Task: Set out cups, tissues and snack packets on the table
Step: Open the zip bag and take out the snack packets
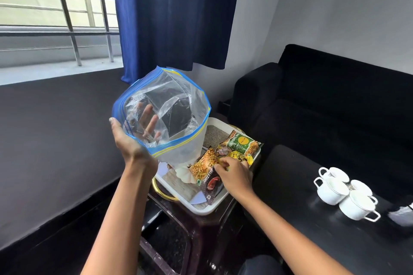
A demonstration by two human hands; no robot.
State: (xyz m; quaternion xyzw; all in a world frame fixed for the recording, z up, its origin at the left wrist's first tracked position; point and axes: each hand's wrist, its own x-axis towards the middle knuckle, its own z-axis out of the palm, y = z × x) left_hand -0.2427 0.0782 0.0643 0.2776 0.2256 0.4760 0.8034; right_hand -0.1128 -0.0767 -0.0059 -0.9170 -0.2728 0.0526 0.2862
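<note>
My left hand [131, 140] holds up a clear zip bag [165, 114] with a blue and yellow rim, its mouth wide and facing me, above the white tray [214, 206]. On the tray lie three snack packets: a green one [242, 143], a yellow one [244, 158] and an orange and dark one [205, 169]. My right hand [234, 176] rests on the packets, fingers closing on the yellow packet. Several white cups [333, 190] stand together on the black table [290, 185] at the right. No tissues are clearly visible.
The tray has gold handles [163, 192] and sits on a dark stool [196, 225] beside the black table. A black sofa [335, 100] lies behind. A blue curtain [176, 13] and a barred window [55, 13] are at the back left.
</note>
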